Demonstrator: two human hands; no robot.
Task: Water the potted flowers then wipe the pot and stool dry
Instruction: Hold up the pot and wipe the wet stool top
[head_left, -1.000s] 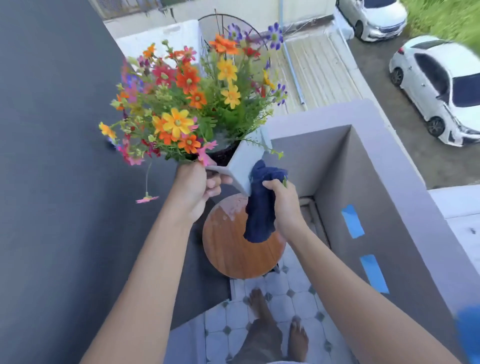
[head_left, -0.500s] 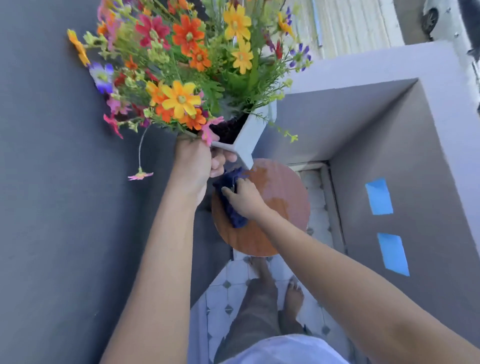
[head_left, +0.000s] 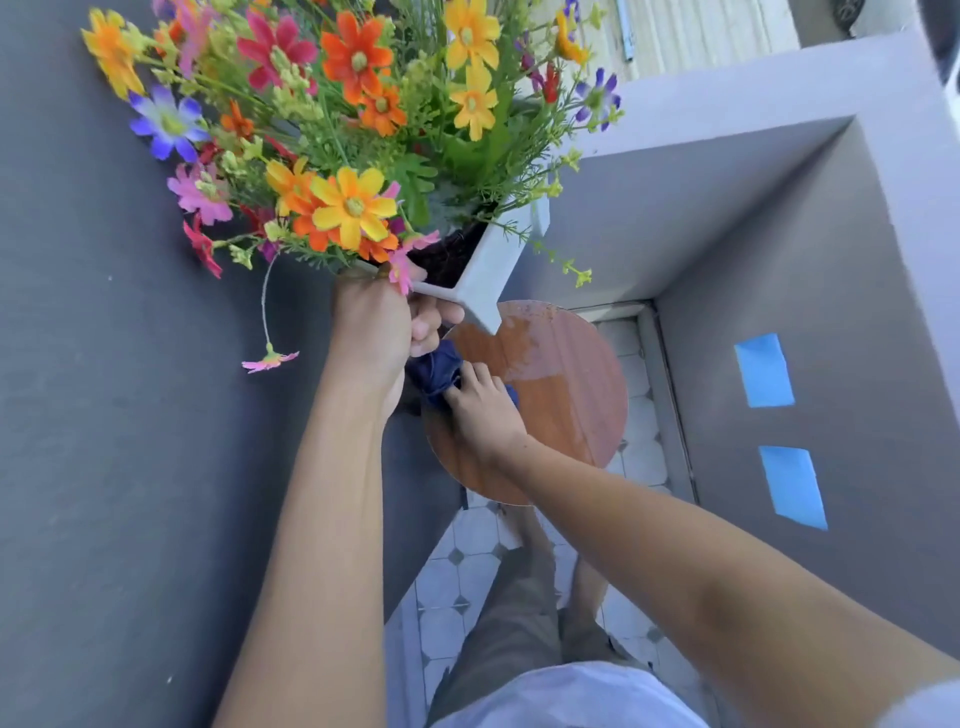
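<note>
We see flowers (head_left: 353, 130) and white pot (head_left: 491, 270) lifted, upper centre, left hand (head_left: 374, 327) gripping its rim. Stool (head_left: 566, 395) at centre, far half wet. Right hand (head_left: 480, 415), clutching the blue cloth (head_left: 434, 371), has dropped from pot to seat: we judge stool-drying begun.

In fingers of left hand (head_left: 375, 332), flower pot (head_left: 492, 270), above the stool (head_left: 571, 410); under fingers of right hand (head_left: 483, 413), cloth (head_left: 434, 370), on the stool.

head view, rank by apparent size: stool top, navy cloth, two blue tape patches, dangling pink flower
1. stool top
2. upper blue tape patch and lower blue tape patch, alike; navy cloth, mostly hidden under the right hand, may match them
3. dangling pink flower
</note>
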